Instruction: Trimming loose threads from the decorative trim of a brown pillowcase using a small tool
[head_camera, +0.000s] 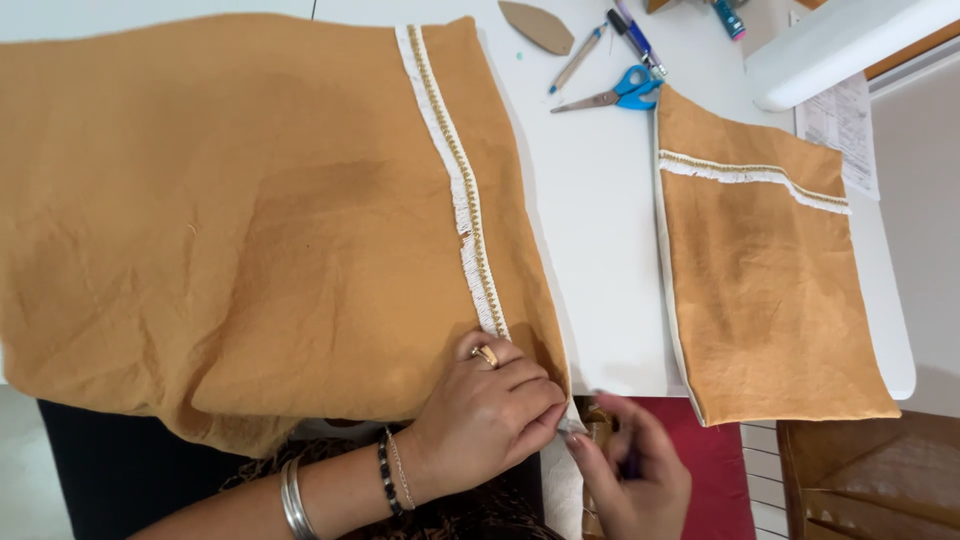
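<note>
The left hand (490, 405) lies knuckles up on the near corner of a large mustard-coloured cloth (230, 220), fingers curled and closed, pinching the cloth's hem at its lowest point where the table ends. A ring sits on one finger, and a beaded bracelet and metal bangles circle the wrist and forearm behind it. Just beside those fingertips, on the far side from the wrist, the right hand (630, 470) is blurred; its fingers are bent towards the same corner of the hem, but I cannot tell whether they grip anything.

Straight out from the left knuckles runs a white and gold trim band (455, 170) sewn to the cloth. Its long axis goes from the pinched corner away from the person, leaning slightly to the left, up to the cloth's far edge. The cloth itself spreads wide to the left of the hand, over most of the white table (590, 230), and hangs off the near edge.

Beyond the right hand, apart from the big cloth, a smaller mustard piece (770, 300) lies flat, its own trim running crosswise near its far end. Farther off are blue-handled scissors (615, 93), blades pointing left, pens (630, 35) and a brown card shape (537, 26).
</note>
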